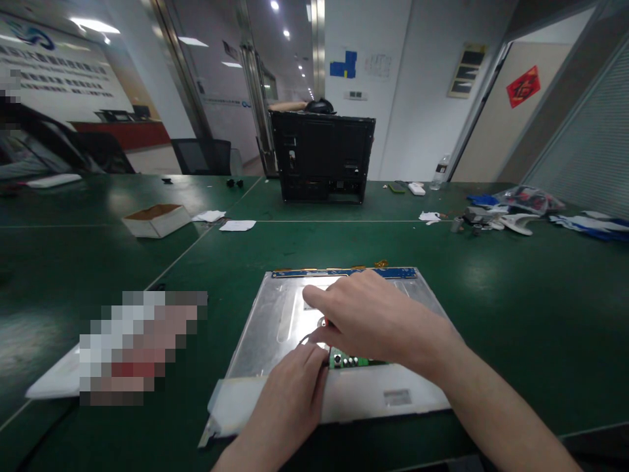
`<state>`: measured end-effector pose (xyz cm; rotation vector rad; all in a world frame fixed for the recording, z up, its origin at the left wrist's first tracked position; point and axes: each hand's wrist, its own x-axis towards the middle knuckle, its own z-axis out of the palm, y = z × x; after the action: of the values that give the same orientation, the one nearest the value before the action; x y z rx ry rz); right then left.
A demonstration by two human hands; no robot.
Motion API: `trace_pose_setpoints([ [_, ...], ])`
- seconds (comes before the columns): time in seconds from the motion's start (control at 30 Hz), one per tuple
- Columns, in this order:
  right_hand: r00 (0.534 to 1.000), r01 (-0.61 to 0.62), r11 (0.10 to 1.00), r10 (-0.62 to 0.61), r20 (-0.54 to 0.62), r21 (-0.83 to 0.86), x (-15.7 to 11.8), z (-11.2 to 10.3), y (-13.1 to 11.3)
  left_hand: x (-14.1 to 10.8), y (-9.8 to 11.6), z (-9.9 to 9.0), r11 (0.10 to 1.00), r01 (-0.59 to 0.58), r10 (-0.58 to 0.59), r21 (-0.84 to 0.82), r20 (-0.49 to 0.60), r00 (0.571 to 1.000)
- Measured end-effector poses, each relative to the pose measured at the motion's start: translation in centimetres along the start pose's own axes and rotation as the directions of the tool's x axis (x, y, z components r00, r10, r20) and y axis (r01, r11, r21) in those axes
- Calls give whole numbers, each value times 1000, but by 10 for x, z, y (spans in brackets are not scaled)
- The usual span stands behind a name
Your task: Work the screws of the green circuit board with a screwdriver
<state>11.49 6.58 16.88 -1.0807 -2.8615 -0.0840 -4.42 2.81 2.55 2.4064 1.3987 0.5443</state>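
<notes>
An LCD panel [255,334] lies back side up in front of me, bare metal with a blue circuit strip [344,273] along its far edge. A small green circuit board [351,359] sits on it, partly hidden by my hands. My right hand [363,314] is closed above the board, with a small red bit showing by its fingers; what it grips is mostly hidden. Fingers pressed together, my left hand [297,387] rests at the board's left end, beside a thin dark cable [304,339]. Its fingertips are hidden, so what they pinch cannot be made out.
A black monitor housing [324,157] stands across the green table [511,341], with another person's arm [287,105] behind it. An open box [157,221] and paper scraps [238,225] lie to the left. A bottle [440,172], plastic bag [528,198] and gloves [594,224] lie right.
</notes>
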Motion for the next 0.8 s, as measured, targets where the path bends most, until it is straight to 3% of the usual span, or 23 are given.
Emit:
trace_pose_setpoints([
  [0.27,993,118,991,-118,-16,55,-8,-2,3,-1,-2,1,999,-29,29,-47,2,1000],
  [0.57,1000,17,1000,-17,4,4,-1,-1,0,-1,-1,1,1000,-21,21,7,-9,1000],
  [0.8,994,92,992,-96,43,82,-8,-5,2,-1,-3,2,997,-61,60,-40,-33,998],
])
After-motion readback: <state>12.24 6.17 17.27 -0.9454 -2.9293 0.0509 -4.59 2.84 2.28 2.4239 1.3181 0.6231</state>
